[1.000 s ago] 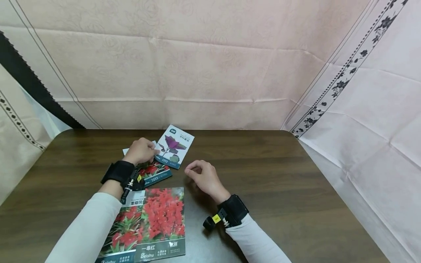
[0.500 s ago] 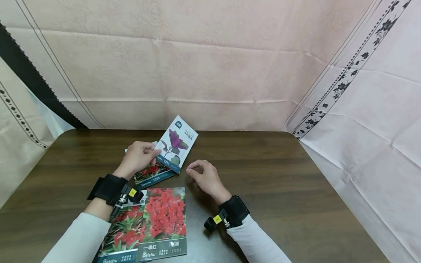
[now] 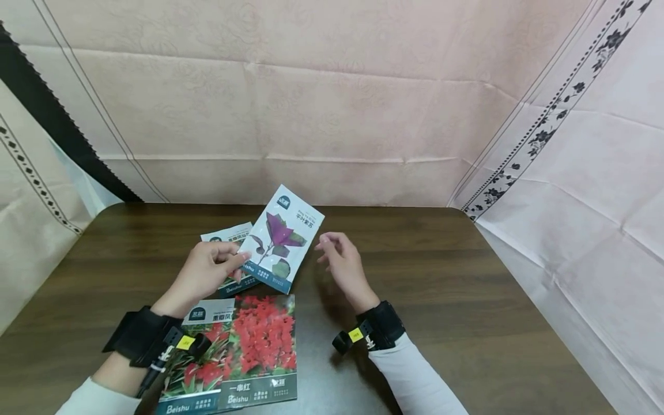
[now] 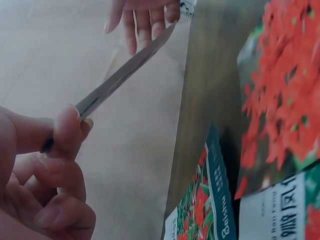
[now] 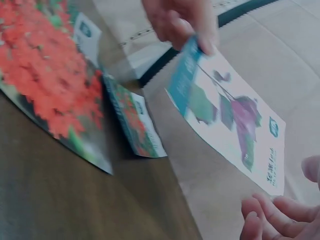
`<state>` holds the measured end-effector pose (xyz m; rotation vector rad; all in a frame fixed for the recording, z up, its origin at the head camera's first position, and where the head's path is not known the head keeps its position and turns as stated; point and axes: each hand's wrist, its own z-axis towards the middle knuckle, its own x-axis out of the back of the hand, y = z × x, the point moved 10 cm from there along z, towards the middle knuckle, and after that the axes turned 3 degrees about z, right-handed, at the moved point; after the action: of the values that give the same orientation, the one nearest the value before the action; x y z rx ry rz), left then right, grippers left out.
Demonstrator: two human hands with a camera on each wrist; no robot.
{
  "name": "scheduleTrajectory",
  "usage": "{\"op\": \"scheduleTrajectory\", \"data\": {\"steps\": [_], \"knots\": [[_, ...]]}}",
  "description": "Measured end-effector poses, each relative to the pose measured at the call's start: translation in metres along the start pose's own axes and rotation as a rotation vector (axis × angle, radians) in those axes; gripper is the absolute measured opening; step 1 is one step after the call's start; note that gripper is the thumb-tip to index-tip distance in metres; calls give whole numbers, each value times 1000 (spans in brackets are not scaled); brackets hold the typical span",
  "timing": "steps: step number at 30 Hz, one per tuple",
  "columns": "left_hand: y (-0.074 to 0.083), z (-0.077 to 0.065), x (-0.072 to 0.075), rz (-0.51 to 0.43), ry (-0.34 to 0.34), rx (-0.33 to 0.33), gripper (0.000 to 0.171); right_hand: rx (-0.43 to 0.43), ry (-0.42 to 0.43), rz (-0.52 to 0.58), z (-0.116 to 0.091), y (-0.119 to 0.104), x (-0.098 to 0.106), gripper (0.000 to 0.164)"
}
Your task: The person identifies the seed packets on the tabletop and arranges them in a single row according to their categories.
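Note:
My left hand (image 3: pixel 204 268) pinches a white seed packet (image 3: pixel 282 236) with a purple flower by its lower left edge, thumb on the printed face. The packet is raised off the table and tilted; the left wrist view shows it edge-on (image 4: pixel 125 75). My right hand (image 3: pixel 344 268) is close to the packet's right side, thumb and fingers parted. In the right wrist view its fingers (image 5: pixel 285 215) are right at the packet's top corner. A small red-flower packet (image 3: pixel 226 232) lies behind, partly hidden by my left hand and the raised packet.
Two larger red-flower packets lie nearer me, overlapping: one with massed red blooms (image 3: pixel 266 337), one with a white header (image 3: pixel 207 314), partly covered by my left wrist strap. The brown wooden table (image 3: pixel 441 288) ends at a hanging pale cloth (image 3: pixel 337 115).
My left hand has lifted the purple-flower packet and drawn it toward me and to the right. My right hand has moved up and right, its thumb and fingers parting beside the packet.

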<state>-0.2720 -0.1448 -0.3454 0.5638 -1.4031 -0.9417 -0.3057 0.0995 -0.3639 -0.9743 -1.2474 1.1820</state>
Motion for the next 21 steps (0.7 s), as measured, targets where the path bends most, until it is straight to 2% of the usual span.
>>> {"op": "scheduleTrajectory", "data": {"steps": [5,11,21], "knots": [[4,-11,-9,-42,-72,13,32,7,49,62,1,-5,13,32],[8,-22,-17,-140,-132,33,32,-10,82,70,1,-5,21,36],[16,-32,-21,-194,-166,16,31,-50,66,36,2,-3,26,45]]}}
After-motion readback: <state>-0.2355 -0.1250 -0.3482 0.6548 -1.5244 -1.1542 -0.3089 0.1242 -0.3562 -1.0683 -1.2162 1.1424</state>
